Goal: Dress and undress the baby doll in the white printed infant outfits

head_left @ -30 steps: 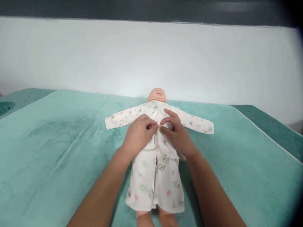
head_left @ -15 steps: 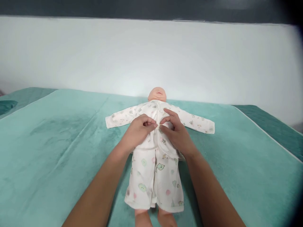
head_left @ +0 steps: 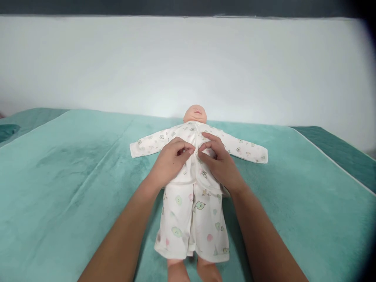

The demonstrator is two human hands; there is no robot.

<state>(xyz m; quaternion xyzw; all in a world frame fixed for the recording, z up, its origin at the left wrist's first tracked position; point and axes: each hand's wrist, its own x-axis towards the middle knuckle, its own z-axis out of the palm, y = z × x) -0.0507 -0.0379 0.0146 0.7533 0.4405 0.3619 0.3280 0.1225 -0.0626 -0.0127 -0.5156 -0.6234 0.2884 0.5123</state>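
A baby doll (head_left: 195, 113) lies on its back, head away from me and bare lower legs nearest. It wears a white printed baby shirt (head_left: 243, 152) with both sleeves spread wide, and matching trousers (head_left: 178, 219). At the middle of the chest, my left hand (head_left: 173, 161) pinches the shirt's front edge between thumb and index finger. Facing it across the front opening, my right hand (head_left: 221, 162) pinches the other edge, its upper fingers raised. A small pale spot, perhaps a fastener, shows between the fingertips; the fingers partly hide it.
A teal cloth (head_left: 73, 176) with a long crease on the left lies under the doll. Darker teal fabric (head_left: 331, 145) borders it at the right, beyond a pale seam. Behind the doll's head rises a white wall (head_left: 188, 62) with a dark band on top.
The view has tilted slightly, so the wall band sits higher. Both hands remain at the shirt front, with the fingertips slightly shifted and the small pale spot less exposed.
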